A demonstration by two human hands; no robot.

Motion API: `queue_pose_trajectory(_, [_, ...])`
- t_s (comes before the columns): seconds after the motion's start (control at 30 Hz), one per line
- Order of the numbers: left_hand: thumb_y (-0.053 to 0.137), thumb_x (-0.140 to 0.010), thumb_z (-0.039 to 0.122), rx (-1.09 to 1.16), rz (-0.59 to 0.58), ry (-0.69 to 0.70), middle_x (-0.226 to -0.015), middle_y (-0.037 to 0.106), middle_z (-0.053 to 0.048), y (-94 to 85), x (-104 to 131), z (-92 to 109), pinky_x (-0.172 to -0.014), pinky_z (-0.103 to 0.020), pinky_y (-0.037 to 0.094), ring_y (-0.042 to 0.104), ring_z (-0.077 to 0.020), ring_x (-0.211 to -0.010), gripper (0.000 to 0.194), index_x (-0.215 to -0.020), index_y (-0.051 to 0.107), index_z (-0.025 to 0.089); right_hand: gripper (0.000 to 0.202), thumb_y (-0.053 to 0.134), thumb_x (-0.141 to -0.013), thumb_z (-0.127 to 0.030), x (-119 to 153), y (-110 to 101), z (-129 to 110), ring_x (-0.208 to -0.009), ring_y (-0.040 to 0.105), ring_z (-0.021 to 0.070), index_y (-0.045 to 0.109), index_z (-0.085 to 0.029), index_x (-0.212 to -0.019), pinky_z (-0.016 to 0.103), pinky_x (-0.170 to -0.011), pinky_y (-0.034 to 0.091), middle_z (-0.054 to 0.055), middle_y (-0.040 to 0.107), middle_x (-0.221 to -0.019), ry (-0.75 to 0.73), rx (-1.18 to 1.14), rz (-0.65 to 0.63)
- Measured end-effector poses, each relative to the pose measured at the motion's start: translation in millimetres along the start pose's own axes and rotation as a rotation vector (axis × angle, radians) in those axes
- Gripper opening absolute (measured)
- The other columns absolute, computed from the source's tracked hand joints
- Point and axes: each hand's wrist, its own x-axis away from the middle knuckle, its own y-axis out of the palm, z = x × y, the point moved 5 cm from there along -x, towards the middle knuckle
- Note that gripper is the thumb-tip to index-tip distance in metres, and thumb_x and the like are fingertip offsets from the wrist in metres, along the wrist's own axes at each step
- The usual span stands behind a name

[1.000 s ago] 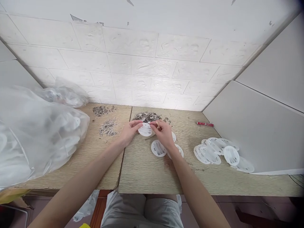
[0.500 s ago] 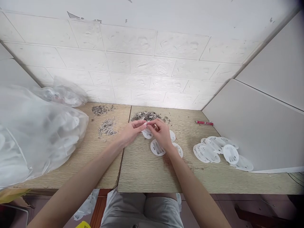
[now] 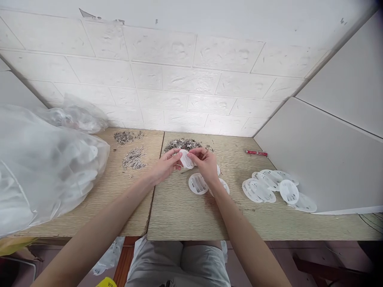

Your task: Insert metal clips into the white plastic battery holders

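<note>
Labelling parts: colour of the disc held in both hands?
White disc; shows best in the head view.

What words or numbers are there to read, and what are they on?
Nothing reads clearly.
Yellow thing at the bottom edge: dark letters, too small and cut off to read.
Held white disc: any marks are too small to read.
Thin red thing: any writing is too small to read.

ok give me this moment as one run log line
left hand: holding white disc | right hand: touching disc's edge | behind: metal pieces | nearer: loose discs | right: disc heap, red object
</note>
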Motion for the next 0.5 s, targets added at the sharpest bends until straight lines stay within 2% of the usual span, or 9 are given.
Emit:
queue_pose_trajectory(0.23, [0.065, -0.08, 0.049, -0.006, -0.057, 0.008, -0.091, 0.065, -0.006, 2.4, -2.1, -2.9, -0.067, -0.026, 0.047, 0.059, -0.0146, -0.078, 0.037, -0.098, 0.065, 0.017, 0.018, 0.064, -0.077, -0.033, 1.1, -1.5, -5.9, -0.061, 0.049, 0.0117, 0.067, -0.019, -0.088, 0.025, -0.054, 0.038, 0.001, 0.06, -0.073, -0.059, 0.119, -0.052])
queue_pose_trajectory(0.5, [0.061, -0.08, 0.055, -0.045, 0.004, -0.036, -0.091, 0.066, -0.007, -2.7, -3.5, -6.4, -0.068, -0.028, 0.049, 0.06, -0.0163, -0.079, 0.043, -0.097, 0.065, 0.015, 0.017, 0.061, -0.076, -0.032, -2.7, -0.8, -0.9, -0.063, 0.048, 0.0109, 0.061, -0.02, -0.088, 0.024, -0.056, 0.038, -0.001, 0.055, -0.072, 0.037, -0.084, -0.04])
